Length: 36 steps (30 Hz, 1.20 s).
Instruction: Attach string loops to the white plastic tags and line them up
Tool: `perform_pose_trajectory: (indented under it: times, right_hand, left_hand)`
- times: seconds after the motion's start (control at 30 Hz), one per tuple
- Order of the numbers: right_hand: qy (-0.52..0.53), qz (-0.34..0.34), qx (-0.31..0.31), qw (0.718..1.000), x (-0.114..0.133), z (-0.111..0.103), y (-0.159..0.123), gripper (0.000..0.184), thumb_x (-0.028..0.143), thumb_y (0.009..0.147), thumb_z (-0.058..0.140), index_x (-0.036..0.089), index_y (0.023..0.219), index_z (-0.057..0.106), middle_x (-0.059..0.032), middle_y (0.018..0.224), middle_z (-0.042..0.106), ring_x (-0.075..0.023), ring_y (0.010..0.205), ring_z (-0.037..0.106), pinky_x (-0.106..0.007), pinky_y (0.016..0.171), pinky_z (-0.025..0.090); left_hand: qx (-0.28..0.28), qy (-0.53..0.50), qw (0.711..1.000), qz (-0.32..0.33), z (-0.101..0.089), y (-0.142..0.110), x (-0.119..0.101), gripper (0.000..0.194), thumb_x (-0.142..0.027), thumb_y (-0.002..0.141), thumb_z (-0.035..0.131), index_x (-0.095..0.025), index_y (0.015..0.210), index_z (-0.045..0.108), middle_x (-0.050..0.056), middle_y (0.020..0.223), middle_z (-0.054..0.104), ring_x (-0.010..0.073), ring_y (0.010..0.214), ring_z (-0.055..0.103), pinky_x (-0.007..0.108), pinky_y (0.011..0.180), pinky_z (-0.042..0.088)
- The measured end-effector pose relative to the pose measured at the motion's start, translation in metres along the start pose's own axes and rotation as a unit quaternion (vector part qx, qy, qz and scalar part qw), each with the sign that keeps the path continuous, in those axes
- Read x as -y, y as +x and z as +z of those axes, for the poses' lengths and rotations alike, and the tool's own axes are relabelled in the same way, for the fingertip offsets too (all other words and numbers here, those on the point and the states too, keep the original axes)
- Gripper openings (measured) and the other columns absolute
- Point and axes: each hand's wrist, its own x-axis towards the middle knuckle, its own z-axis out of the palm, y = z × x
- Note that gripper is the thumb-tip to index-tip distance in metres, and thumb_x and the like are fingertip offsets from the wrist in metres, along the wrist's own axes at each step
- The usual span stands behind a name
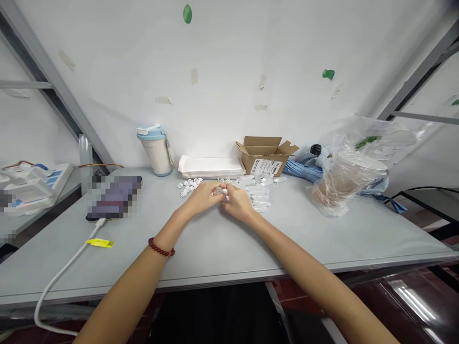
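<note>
Left hand and right hand pinch a small white piece, beside smooth, rounded caps and an open cardboard box

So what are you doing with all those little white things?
The left hand and right hand meet over the table, fingers pinching something small and whitish. White round pieces lie beside the left hand, longer white pieces beside the right. An open cardboard box stands behind.

Bright, even overhead light; wide-angle distortion bends the edges.
</note>
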Motion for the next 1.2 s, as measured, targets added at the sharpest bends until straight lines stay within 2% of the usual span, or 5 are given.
perform_pose_trajectory:
  times: [0.23,0.53,0.83,0.97,1.2]
  right_hand:
    - [0.026,-0.013,0.012,0.999,-0.001,-0.001,0.0,0.037,0.021,0.075,0.053,0.018,0.111,0.052,-0.009,0.102,0.068,-0.0233,0.084,0.062,-0.028,0.065,0.039]
    - [0.025,-0.015,0.029,0.999,-0.003,-0.001,0.002,0.038,0.023,0.072,0.055,0.015,0.109,0.051,-0.0094,0.093,0.068,-0.0235,0.075,0.061,-0.028,0.06,0.034]
    - [0.056,-0.021,0.025,0.998,-0.002,-0.004,0.002,0.046,0.021,0.071,0.055,0.018,0.117,0.047,-0.0074,0.095,0.068,-0.0227,0.08,0.06,-0.028,0.065,0.036]
    - [0.038,-0.01,0.028,0.999,-0.003,-0.004,0.003,0.034,0.02,0.072,0.054,0.017,0.106,0.051,-0.0082,0.088,0.067,-0.0231,0.078,0.059,-0.028,0.063,0.034]
    - [0.022,0.011,0.028,0.999,0.002,0.001,0.0,0.025,0.021,0.074,0.051,0.017,0.099,0.05,-0.0091,0.084,0.065,-0.0224,0.072,0.056,-0.028,0.059,0.03]
  left_hand:
    - [0.017,0.151,0.988,0.001,-0.001,-0.005,0.0,0.023,-0.03,0.079,0.049,-0.02,0.09,0.067,0.0,0.061,0.055,0.0164,0.056,0.047,0.026,0.054,0.027]
    - [0.026,0.06,0.998,0.013,-0.004,0.0,0.007,0.03,-0.037,0.08,0.052,-0.02,0.1,0.067,-0.003,0.064,0.052,0.0146,0.061,0.047,0.026,0.059,0.031]
    - [0.012,0.025,1.0,-0.008,-0.014,0.001,0.004,0.028,-0.039,0.079,0.048,-0.016,0.079,0.064,0.0,0.065,0.055,0.0152,0.062,0.047,0.026,0.059,0.032]
    - [-0.022,0.006,1.0,0.002,-0.013,0.003,0.007,0.027,-0.041,0.078,0.047,-0.017,0.071,0.056,0.001,0.069,0.058,0.016,0.066,0.049,0.027,0.061,0.034]
    - [-0.063,-0.008,0.998,-0.027,0.004,0.008,0.013,0.039,-0.044,0.08,0.038,-0.02,0.05,0.029,-0.005,0.049,0.03,0.0108,0.051,0.031,0.027,0.053,0.024]
